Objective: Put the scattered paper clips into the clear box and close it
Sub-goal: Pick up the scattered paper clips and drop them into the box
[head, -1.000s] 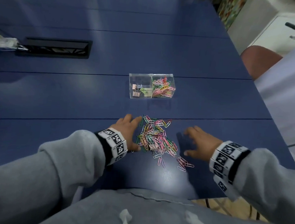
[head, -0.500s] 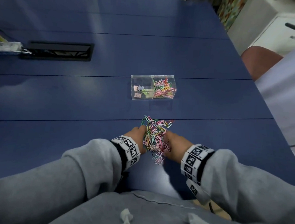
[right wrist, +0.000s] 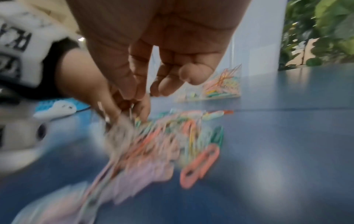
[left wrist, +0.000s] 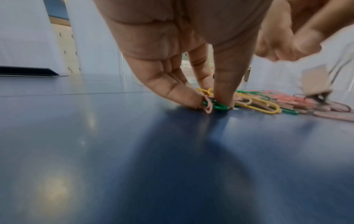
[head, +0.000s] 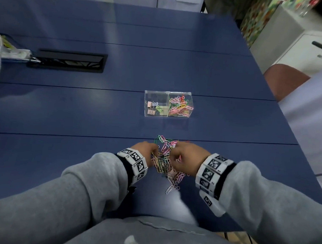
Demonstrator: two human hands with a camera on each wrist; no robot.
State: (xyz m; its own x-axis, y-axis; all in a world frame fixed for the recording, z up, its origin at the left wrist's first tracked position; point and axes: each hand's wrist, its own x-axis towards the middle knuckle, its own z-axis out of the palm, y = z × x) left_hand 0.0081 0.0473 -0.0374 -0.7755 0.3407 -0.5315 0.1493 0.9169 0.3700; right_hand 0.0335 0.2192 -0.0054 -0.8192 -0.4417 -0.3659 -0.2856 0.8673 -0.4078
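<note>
A clear two-compartment box (head: 168, 103) stands mid-table, with binder clips in its left half and coloured paper clips in its right half; it also shows in the right wrist view as the clear box (right wrist: 220, 89). A heap of scattered paper clips (head: 164, 159) lies near the front edge, squeezed between both hands. My left hand (head: 152, 152) has its fingertips down on the table, pinching clips (left wrist: 216, 104) at the heap's left side. My right hand (head: 173, 155) curls round a blurred bunch of clips (right wrist: 153, 144), and some dangle below it, along with a pink binder clip (left wrist: 314, 81).
The blue table (head: 83, 109) stretches far beyond the box. A black cable hatch (head: 67, 60) and a clear bag (head: 10, 52) sit at the far left. A brown chair (head: 283, 79) stands off the right edge. My grey-sleeved lap is just below the front edge.
Both hands swept in from either side and pushed the spread-out clips into a tight heap. They now close on it, the right hand lifting part of the bunch.
</note>
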